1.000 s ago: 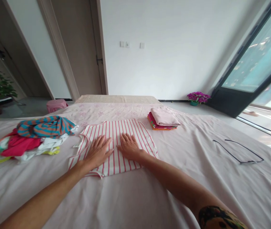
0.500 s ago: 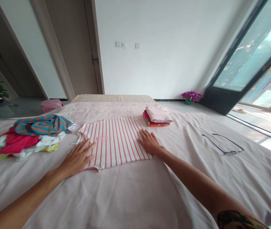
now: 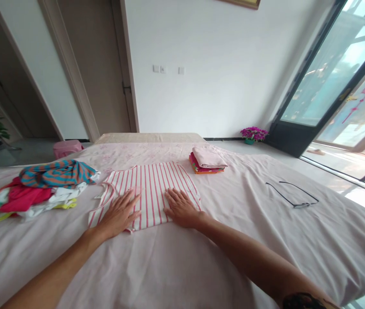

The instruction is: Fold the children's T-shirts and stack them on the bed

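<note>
A white shirt with red stripes lies spread flat on the pale pink bed sheet, its neck and shoulder side toward the left. My left hand rests palm down on the shirt's left part, fingers stretched out. On the lower right part of the shirt lies my right hand, also flat with fingers extended. Neither hand grips the cloth. Beyond the shirt, to the right, sits a stack of folded clothes with a pale pink piece on top.
A loose heap of clothes lies at the left, a striped blue and orange piece uppermost. Eyeglasses rest on the sheet at the right. Past the bed stand a pink stool and a pot of purple flowers.
My right hand has slid left and nearer, from the shirt's right edge onto its stripes. My left hand has shifted slightly right onto the cloth. The view has tilted up a little.
</note>
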### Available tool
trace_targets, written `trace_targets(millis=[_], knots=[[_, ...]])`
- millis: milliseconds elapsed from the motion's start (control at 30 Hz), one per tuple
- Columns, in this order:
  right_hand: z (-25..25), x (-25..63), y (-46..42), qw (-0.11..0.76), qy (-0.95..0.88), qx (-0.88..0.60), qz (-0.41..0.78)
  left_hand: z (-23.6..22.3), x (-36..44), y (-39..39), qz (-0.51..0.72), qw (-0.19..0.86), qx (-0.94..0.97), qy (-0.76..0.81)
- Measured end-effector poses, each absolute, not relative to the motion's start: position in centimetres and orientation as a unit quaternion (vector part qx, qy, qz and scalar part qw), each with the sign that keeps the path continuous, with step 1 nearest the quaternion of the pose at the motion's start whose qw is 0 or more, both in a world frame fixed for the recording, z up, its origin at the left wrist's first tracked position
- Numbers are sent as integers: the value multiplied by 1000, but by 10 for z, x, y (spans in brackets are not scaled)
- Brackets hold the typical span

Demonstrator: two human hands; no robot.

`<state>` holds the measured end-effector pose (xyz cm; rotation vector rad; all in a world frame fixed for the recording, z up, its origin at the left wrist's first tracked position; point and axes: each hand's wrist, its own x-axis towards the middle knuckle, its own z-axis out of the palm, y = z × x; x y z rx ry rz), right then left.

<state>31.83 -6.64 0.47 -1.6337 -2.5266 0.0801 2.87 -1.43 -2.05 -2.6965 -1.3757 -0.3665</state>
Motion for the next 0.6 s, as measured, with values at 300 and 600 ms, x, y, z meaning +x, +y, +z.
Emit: trace_targets(millis=[300, 600], knots=[[3, 387, -54, 27, -771, -636, -18, -20, -7, -24, -94, 72, -887, -447], [-1, 395, -55, 30, -757, -652, -13, -17, -41, -42, -98, 73, -858, -500]])
